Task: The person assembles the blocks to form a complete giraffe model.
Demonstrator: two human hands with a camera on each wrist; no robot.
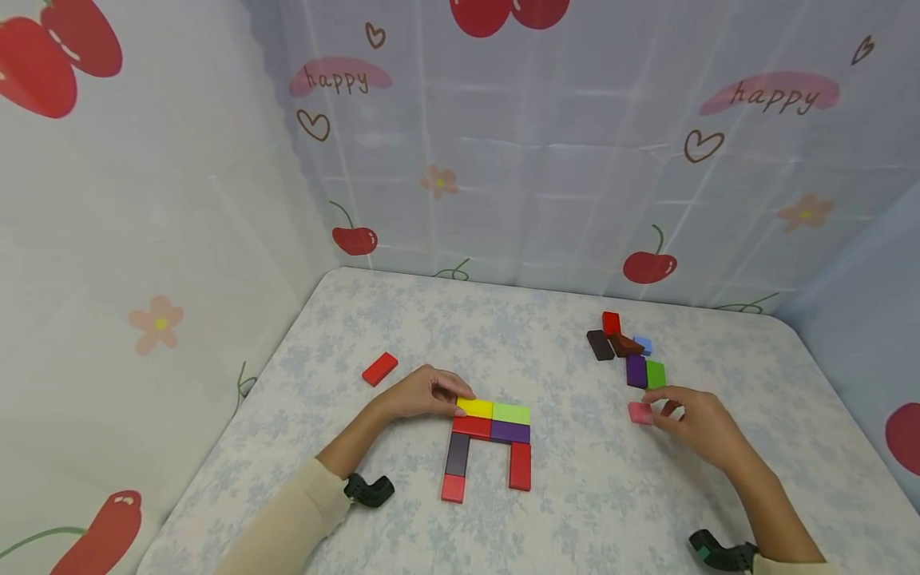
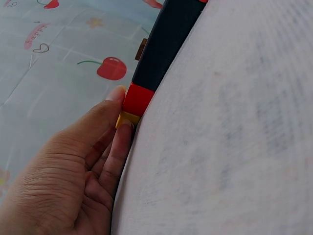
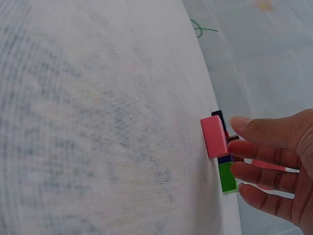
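Note:
My left hand (image 1: 426,391) pinches a yellow block (image 1: 474,407) between thumb and fingertip at the upper left of a flat block arrangement. Right of it lies a lime-green block (image 1: 512,414). Below them sit a red block (image 1: 472,427) and a purple block (image 1: 510,432). A dark block (image 1: 457,454) with a small red block (image 1: 453,488) forms the left leg; another red block (image 1: 521,466) forms the right. My right hand (image 1: 693,419) has loosely bent fingers at the edge of a pink block (image 3: 214,136); whether they touch it is unclear.
Behind the pink block are a green block (image 1: 656,374), a purple one (image 1: 636,371), brown (image 1: 627,344), black (image 1: 600,345), blue (image 1: 644,345) and red (image 1: 611,323) ones. A lone red block (image 1: 379,369) lies at left. Printed curtains (image 1: 532,160) surround the table.

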